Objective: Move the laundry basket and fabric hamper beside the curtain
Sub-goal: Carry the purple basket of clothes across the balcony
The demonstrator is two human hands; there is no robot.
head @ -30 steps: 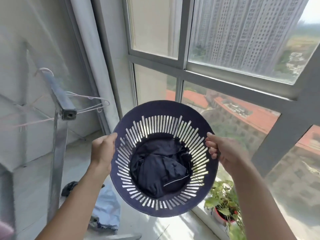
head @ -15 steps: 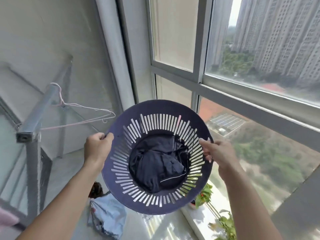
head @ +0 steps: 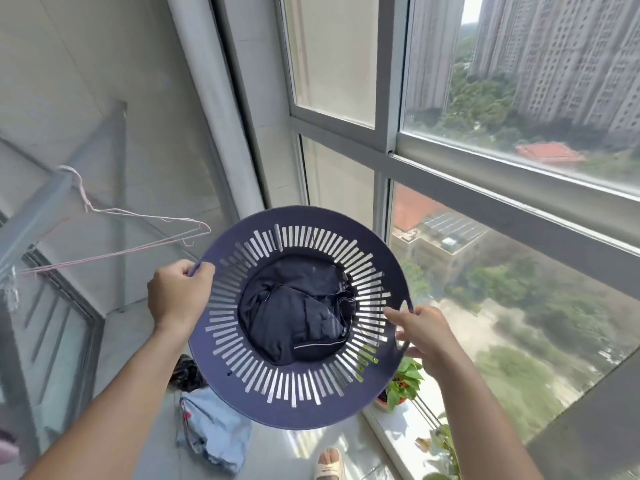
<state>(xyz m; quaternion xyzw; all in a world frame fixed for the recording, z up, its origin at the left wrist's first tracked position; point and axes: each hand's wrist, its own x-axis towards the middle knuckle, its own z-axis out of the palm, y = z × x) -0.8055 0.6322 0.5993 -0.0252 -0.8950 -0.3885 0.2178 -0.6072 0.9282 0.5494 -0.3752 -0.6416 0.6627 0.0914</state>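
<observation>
Step in hand: carrying the laundry basket [head: 298, 317]; it is lifted off the floor, held out in front of the person by the window, not yet set down.
Left hand [head: 178, 292]: fingers curled round the basket's left handle.
Right hand [head: 424, 332]: grasping the right handle, fingers hooked through and under the rim.
Basket contents: a dark garment [head: 298, 317] bunched at the bottom.
Curtain [head: 211, 98]: probably the pale roll standing in the corner beside the window frame, though it could be a pipe.
Fabric hamper: possibly the light blue cloth bag [head: 213, 431] on the floor below; hard to be sure.
Nearby: wire hanger [head: 138, 233] on a rail at left; potted plant [head: 403, 379] on the sill.
Next move: lower the basket level to the floor near the corner, clear of the plant, then let go and fetch the hamper.
</observation>
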